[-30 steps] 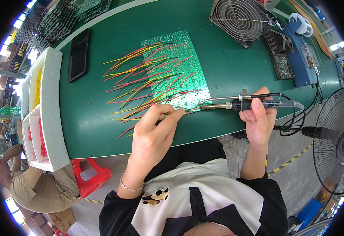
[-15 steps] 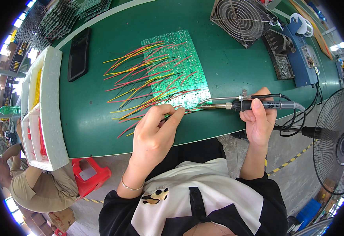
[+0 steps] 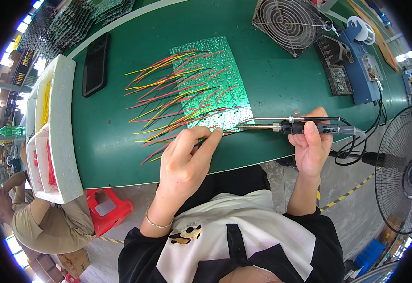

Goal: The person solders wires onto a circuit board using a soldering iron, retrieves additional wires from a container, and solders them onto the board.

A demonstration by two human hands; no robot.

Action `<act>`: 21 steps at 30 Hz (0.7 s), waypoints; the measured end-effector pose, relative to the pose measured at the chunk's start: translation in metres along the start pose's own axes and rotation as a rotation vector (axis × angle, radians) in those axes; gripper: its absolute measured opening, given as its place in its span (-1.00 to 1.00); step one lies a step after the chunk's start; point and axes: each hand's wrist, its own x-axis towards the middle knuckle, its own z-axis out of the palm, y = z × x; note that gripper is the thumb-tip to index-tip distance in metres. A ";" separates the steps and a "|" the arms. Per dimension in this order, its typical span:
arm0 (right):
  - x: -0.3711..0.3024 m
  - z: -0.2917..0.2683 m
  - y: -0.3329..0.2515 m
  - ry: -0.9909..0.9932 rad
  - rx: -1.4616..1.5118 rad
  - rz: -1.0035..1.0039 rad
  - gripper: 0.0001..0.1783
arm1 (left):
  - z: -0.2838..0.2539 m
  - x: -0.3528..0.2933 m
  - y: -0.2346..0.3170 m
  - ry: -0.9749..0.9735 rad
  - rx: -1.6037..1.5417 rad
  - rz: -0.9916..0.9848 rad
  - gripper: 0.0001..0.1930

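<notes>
A green circuit board panel (image 3: 236,89) lies on the bench, with many red, yellow and black wires (image 3: 156,109) fanning out from it to the left. At its near edge, my left hand (image 3: 187,153) is closed in a pinch, thumb and forefinger together on a thin wire that the fingers mostly hide. My right hand (image 3: 312,141) is wrapped round the dark handle of a soldering iron (image 3: 293,128). The iron points left, its tip at the board's near right corner, close to my left fingertips. Along the iron runs a thin metal solder feed tube (image 3: 267,119).
On the left stand a black tray (image 3: 95,66) and a white foam box (image 3: 67,137) with yellow and red wires. A square fan (image 3: 286,23), a blue soldering station (image 3: 357,75) and a solder spool (image 3: 360,30) occupy the far right. A co-worker (image 3: 50,221) sits at left.
The soldering iron and my right hand have shifted very slightly to the right. My left hand and the board are almost unmoved.
</notes>
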 end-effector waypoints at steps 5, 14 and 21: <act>0.000 -0.001 0.000 -0.013 -0.010 0.006 -0.81 | 0.001 -0.002 -0.001 0.001 0.007 -0.001 -0.69; 0.000 0.001 0.000 -0.019 -0.017 0.003 -0.81 | 0.000 -0.002 0.000 0.003 -0.006 -0.007 -0.69; 0.000 0.001 0.001 -0.001 -0.019 0.009 -0.82 | 0.001 -0.002 -0.001 0.013 -0.002 0.006 -0.68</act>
